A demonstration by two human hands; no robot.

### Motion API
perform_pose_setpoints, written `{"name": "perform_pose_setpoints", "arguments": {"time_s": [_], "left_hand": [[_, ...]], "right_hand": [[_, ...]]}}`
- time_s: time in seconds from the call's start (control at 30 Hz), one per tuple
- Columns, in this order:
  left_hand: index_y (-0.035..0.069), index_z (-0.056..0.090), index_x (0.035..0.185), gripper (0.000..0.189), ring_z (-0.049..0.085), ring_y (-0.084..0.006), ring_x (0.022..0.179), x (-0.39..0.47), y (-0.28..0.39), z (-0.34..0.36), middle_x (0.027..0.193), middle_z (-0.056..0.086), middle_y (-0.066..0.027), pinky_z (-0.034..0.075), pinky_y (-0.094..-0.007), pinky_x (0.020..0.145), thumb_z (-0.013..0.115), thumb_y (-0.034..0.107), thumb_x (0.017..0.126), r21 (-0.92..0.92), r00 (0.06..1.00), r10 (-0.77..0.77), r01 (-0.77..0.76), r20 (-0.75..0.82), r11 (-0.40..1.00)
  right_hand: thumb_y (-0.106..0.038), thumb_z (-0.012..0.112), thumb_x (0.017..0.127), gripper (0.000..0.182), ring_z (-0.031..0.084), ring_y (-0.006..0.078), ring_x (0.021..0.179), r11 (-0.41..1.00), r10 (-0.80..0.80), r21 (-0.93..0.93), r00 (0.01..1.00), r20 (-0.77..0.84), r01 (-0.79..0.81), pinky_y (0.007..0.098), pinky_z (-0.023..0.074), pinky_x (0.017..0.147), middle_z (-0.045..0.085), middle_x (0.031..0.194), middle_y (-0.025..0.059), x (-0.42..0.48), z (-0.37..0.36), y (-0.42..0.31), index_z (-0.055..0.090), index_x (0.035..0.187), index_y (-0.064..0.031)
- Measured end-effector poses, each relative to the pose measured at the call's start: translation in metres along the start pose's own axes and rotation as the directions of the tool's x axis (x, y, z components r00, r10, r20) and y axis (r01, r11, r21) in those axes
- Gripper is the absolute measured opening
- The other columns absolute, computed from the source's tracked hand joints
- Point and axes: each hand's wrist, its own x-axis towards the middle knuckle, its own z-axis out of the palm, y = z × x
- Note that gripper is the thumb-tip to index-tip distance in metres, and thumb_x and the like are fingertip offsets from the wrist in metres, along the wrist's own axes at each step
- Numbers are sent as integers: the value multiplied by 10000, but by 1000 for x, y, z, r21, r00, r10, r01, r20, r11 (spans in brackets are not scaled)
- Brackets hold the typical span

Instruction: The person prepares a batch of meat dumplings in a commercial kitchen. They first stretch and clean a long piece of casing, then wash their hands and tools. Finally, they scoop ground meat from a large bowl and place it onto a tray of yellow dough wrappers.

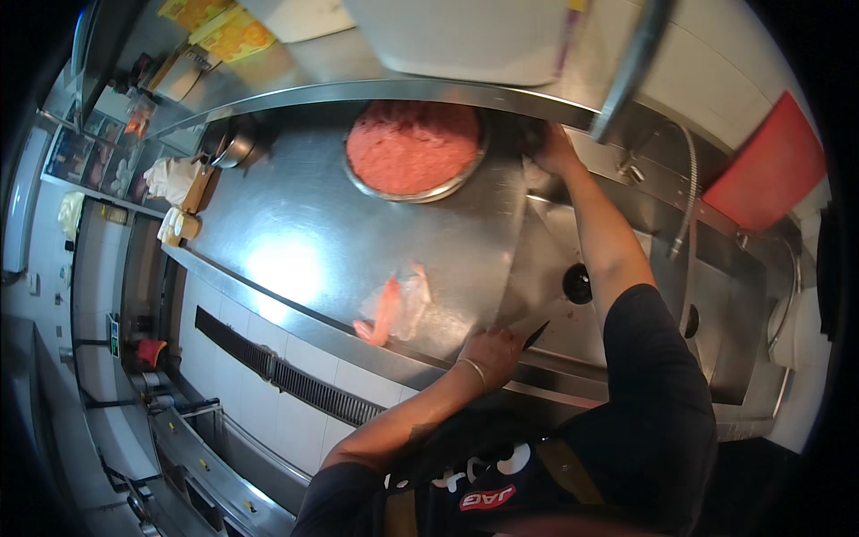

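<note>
At the edge of the steel worktop (443, 235), beside the sink, my left hand (493, 356) is closed around what looks like a small knife (537, 334). Its dark, pointed end sticks out over the sink. To the left of that hand lie a strip of pinkish meat (384, 309) and a thin, translucent piece of film or skin (413, 309). My right hand (557, 151) reaches to the back of the sink, under the shelf edge. Shadow hides its fingers, and a dark item (533, 134) by them is unclear. A round metal bowl (429, 194) heaped with minced meat (413, 148) stands further back.
A steel shelf (429, 87) overhangs the back, carrying a large white container (470, 40). The sink basin (550, 268) has a dark drain (577, 283). A faucet (631, 171) and red board (772, 168) are at right. A metal pot (235, 149) stands at the far left.
</note>
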Motion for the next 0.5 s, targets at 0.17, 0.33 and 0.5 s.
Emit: {"name": "perform_pose_setpoints", "arguments": {"time_s": [0.17, 0.33, 0.5], "left_hand": [[53, 655, 1042, 205, 650, -350, 1027, -52, -53, -27, 1099, 674, -147, 519, -475, 876, 578, 180, 901, -28, 994, 89, -88, 69, 996], [14, 642, 1032, 205, 627, -392, 992, -94, -49, -71, 1030, 661, -202, 501, -477, 879, 566, 179, 935, -335, 996, -36, 7, -80, 942], [-4, 628, 1021, 205, 632, -420, 966, -100, -38, -73, 984, 660, -238, 494, -487, 826, 603, 176, 925, -442, 962, -156, 42, -224, 896]], "right_hand": [[-417, 575, 939, 687, 277, 364, 1465, 996, -59, 76, 994, 96, 52, 467, 242, 1197, 321, 1587, 172, -72, 61, -36, 383, 1514, -94], [-256, 626, 931, 636, 246, 343, 1489, 935, -332, 200, 923, 197, 293, 465, 198, 1223, 327, 1590, 155, -210, 32, -123, 408, 1502, -80], [-233, 687, 823, 561, 458, 366, 1319, 764, -513, 536, 842, 167, 359, 550, 278, 1150, 540, 1376, 162, -319, 12, -155, 554, 1347, -85]]}}
